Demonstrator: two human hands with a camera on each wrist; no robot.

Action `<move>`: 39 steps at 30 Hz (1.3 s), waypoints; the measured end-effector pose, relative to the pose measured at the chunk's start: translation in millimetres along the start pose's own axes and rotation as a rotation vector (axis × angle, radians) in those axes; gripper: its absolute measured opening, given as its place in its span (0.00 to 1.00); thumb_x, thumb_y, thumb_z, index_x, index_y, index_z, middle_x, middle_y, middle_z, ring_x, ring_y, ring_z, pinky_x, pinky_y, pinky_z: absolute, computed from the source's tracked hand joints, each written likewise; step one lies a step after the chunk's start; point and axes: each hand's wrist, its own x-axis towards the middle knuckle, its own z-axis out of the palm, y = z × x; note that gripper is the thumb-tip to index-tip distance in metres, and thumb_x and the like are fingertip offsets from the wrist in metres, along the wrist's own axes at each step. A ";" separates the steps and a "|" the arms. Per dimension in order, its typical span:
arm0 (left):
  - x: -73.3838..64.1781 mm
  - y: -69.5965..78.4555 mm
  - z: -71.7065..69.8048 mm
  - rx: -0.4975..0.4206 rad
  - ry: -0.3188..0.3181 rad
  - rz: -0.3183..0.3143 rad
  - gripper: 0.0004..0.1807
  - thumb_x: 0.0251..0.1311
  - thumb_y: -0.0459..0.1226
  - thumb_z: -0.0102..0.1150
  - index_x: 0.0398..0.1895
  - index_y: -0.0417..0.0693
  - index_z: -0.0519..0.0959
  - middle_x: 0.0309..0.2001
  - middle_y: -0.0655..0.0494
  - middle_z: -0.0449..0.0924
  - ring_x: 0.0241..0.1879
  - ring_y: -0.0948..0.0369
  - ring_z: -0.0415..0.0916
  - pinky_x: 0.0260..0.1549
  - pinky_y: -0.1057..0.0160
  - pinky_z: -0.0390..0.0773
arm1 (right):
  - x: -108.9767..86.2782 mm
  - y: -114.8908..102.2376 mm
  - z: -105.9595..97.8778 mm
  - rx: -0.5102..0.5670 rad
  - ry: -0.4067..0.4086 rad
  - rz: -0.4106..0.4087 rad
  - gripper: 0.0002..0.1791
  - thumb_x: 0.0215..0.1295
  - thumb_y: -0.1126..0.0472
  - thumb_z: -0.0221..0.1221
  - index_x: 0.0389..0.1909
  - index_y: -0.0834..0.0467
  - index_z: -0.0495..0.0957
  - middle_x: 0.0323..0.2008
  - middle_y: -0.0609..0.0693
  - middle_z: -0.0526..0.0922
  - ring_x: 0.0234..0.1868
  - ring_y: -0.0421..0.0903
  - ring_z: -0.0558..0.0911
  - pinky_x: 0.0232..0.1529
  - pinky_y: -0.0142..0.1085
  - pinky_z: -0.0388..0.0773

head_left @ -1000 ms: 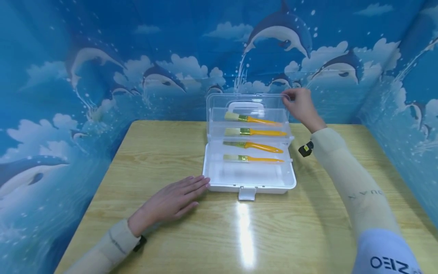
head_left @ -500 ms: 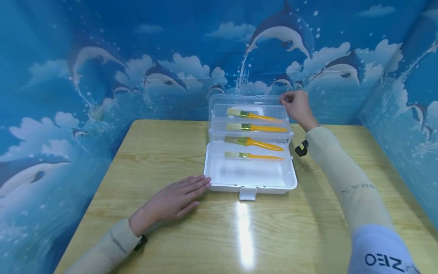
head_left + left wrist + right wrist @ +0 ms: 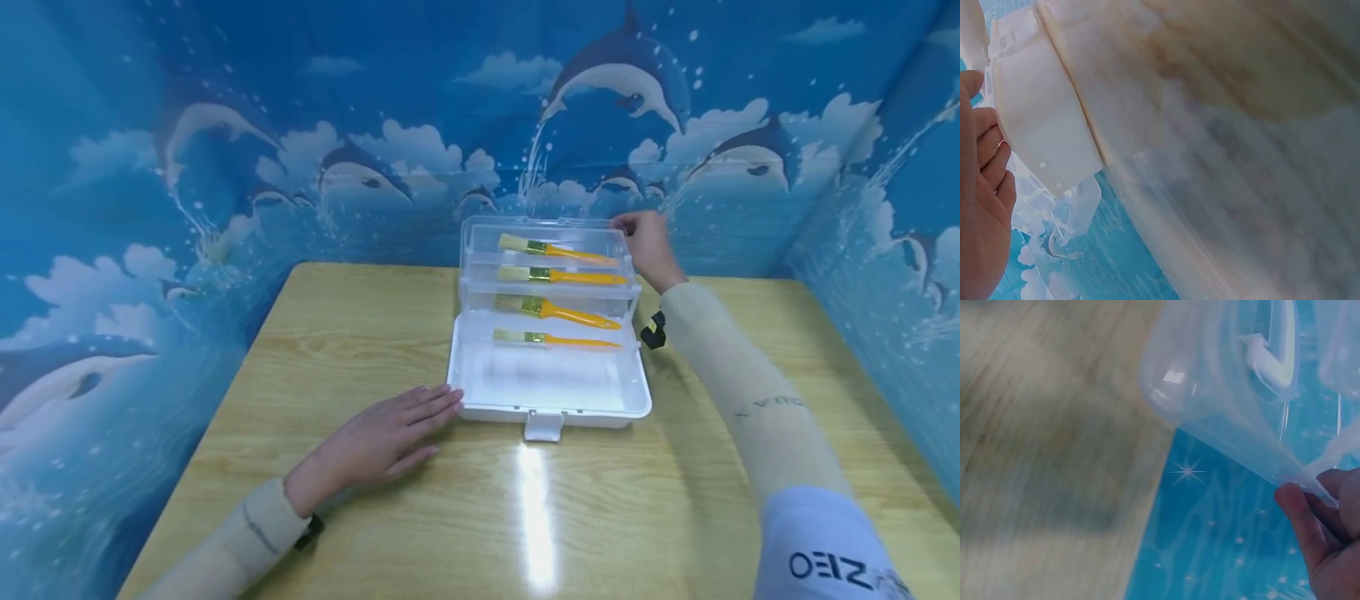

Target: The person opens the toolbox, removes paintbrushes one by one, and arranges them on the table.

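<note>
A white plastic box (image 3: 551, 383) lies open on the table, its clear lid (image 3: 487, 222) raised at the back. Stepped clear trays (image 3: 480, 286) inside carry several paintbrushes (image 3: 577, 317) with yellow-orange handles and pale bristles, lying crosswise. At the lid's far right corner, my right hand (image 3: 651, 250) pinches the rim; in the right wrist view the thumb and fingers of that hand (image 3: 1335, 531) grip the lid's edge (image 3: 1229, 425). My left hand (image 3: 386, 433) rests flat with straight fingers, fingertips right at the box's front left corner. The left wrist view shows it beside the box wall (image 3: 1044, 106).
The wood-grain table (image 3: 360, 333) runs up to a blue dolphin-print backdrop (image 3: 420, 83) that stands behind and at both sides. A white latch (image 3: 543, 427) hangs at the front of the box. Each wrist wears a small black device (image 3: 654, 331).
My right hand has moved a little left and down with the lid, whose top edge sits lower in the head view. The upper trays and brushes have shifted backward. My left hand stays put.
</note>
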 end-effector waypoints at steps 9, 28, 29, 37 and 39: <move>-2.4 0.3 -1.1 -0.014 0.011 0.011 0.35 0.77 0.51 0.46 0.80 0.47 0.56 0.81 0.53 0.52 0.79 0.54 0.54 0.77 0.53 0.57 | -3.7 6.0 8.6 -0.007 -0.032 -0.033 0.24 0.81 0.53 0.47 0.58 0.68 0.80 0.51 0.67 0.84 0.49 0.60 0.84 0.53 0.55 0.84; -5.6 1.1 0.0 -0.017 0.043 0.026 0.32 0.79 0.50 0.43 0.80 0.47 0.57 0.81 0.53 0.53 0.79 0.54 0.54 0.77 0.53 0.58 | -4.0 12.7 22.6 -0.028 -0.041 -0.047 0.16 0.77 0.60 0.52 0.30 0.63 0.79 0.22 0.56 0.77 0.21 0.49 0.72 0.22 0.40 0.71; -5.7 1.0 0.2 -0.014 0.041 0.024 0.33 0.79 0.50 0.43 0.80 0.47 0.57 0.81 0.53 0.53 0.79 0.54 0.53 0.77 0.53 0.58 | -3.4 13.7 23.2 -0.029 -0.041 -0.048 0.16 0.77 0.60 0.53 0.30 0.63 0.80 0.20 0.55 0.75 0.20 0.48 0.71 0.22 0.40 0.70; -5.1 1.4 -1.2 0.008 0.043 0.027 0.32 0.78 0.48 0.46 0.80 0.48 0.57 0.81 0.54 0.53 0.79 0.55 0.54 0.77 0.54 0.57 | 1.0 21.4 26.8 -0.058 -0.050 -0.038 0.16 0.75 0.63 0.53 0.29 0.67 0.81 0.16 0.54 0.72 0.17 0.47 0.67 0.21 0.39 0.65; -5.0 1.6 -1.9 0.012 0.039 0.028 0.32 0.78 0.48 0.46 0.80 0.48 0.57 0.80 0.54 0.54 0.78 0.55 0.54 0.77 0.53 0.57 | 1.7 22.4 27.6 -0.069 -0.048 -0.036 0.15 0.75 0.63 0.53 0.31 0.67 0.82 0.20 0.57 0.77 0.19 0.47 0.70 0.22 0.39 0.67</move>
